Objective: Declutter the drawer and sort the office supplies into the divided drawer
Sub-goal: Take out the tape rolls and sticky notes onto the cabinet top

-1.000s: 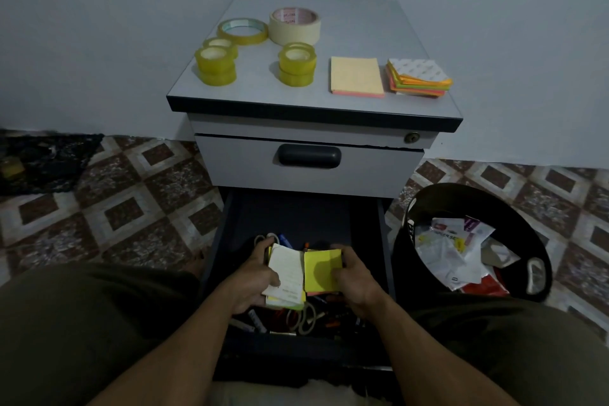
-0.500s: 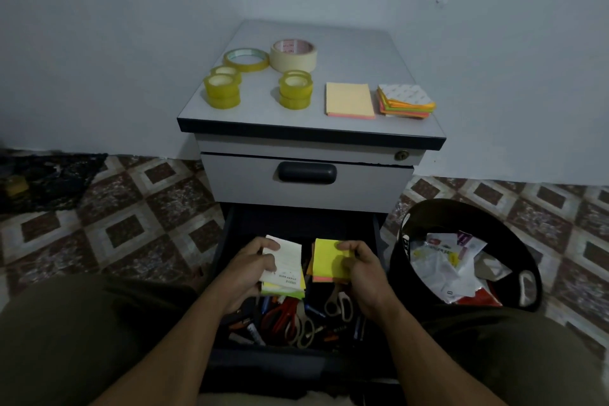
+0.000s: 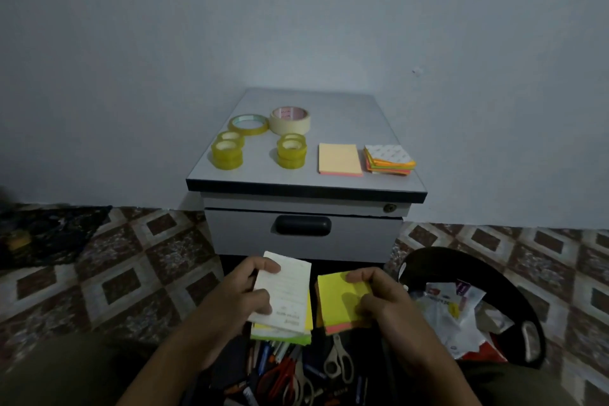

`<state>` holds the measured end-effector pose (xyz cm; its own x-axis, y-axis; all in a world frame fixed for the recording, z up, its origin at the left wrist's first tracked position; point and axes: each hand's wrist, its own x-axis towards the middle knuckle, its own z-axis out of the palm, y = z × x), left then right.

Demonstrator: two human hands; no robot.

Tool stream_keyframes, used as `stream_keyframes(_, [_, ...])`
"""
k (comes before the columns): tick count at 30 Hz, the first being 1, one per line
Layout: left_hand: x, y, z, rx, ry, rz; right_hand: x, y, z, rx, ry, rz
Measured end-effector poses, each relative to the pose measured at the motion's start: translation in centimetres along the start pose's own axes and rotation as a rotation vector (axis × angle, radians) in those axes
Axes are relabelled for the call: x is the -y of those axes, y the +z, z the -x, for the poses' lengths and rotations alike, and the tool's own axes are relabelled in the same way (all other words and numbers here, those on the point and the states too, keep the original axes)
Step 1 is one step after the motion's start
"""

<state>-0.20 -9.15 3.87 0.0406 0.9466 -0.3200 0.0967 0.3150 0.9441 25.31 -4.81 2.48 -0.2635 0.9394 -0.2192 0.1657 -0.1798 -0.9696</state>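
Note:
My left hand (image 3: 245,293) grips a stack of sticky notes with a white backing sheet on top (image 3: 286,298). My right hand (image 3: 379,298) grips a yellow sticky-note pad with a pink bottom layer (image 3: 339,303). Both pads are lifted above the open bottom drawer (image 3: 230,366), which holds scissors (image 3: 337,361), red-handled scissors (image 3: 280,379), pens and markers (image 3: 273,353). On the cabinet top (image 3: 329,109) lie several tape rolls (image 3: 227,155), a peach note pad (image 3: 339,158) and a mixed-colour note stack (image 3: 389,160).
A black waste bin (image 3: 514,290) with crumpled paper and wrappers stands right of the drawer. The upper drawer with a black handle (image 3: 303,225) is closed. Patterned tile floor (image 3: 131,273) surrounds the cabinet; a dark cloth (image 3: 49,234) lies at left.
Both hands have raised the two note pads out of the drawer and moved them slightly apart. The view has tilted upward, showing more wall.

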Motion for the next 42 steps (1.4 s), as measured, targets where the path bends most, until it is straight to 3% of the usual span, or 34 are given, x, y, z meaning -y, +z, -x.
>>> stream_keyframes(11, [-12.5,1.8,-4.6,-0.145,0.254,0.053,12.1,-5.9,-1.4,-0.201,-0.166,0.020])
stream_keyframes(15, [-17.6,2.6,-9.0,-0.192,0.230,0.024,17.1,-8.9,-6.0,-0.304,-0.233,0.084])
stream_keyframes(20, [-21.5,3.8,-14.9,-0.141,0.145,0.002,20.0,-10.9,-12.0,-0.325,-0.167,0.180])
stream_keyframes(27, [-23.3,4.3,-18.2,-0.060,-0.001,-0.268,18.9,-11.3,-15.8,-0.272,-0.114,0.361])
stream_keyframes(33, [-23.9,4.8,-17.5,-0.125,0.063,-0.649,19.0,-10.6,-15.2,-0.312,-0.217,0.684])
stream_keyframes(38, [-24.3,5.6,-16.7,-0.155,0.131,-0.984,19.3,-10.0,-14.9,-0.280,-0.193,0.997])
stream_keyframes(42, [-24.1,5.6,-16.1,-0.201,0.170,-1.021,19.0,-10.1,-14.4,-0.286,-0.179,1.038])
